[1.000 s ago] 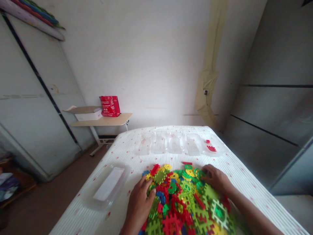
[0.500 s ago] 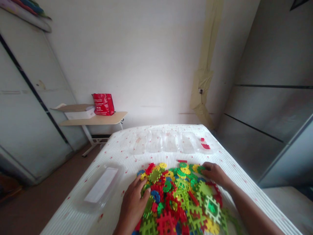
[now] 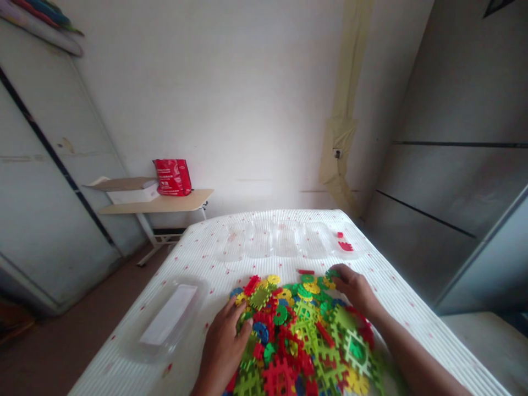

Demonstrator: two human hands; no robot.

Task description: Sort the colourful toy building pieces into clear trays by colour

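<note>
A heap of plastic building pieces in red, green, yellow and blue covers the near part of the table, with notched discs and square lattice plates mixed together. Between the fingertips of my right hand is a green notched disc, pinched at the far right edge of the heap. My left hand rests against the heap's left side, fingers apart and holding nothing that I can see. Near its fingertips lie a yellow disc and a green square plate.
Behind the heap sits a clear plastic tray with several compartments; its rightmost one has red pieces. To the left lies a clear container with a white rectangle. A side table carries a red bag.
My right hand has shifted slightly left and up, lifting the green disc above the heap's edge. My left hand has barely moved.
</note>
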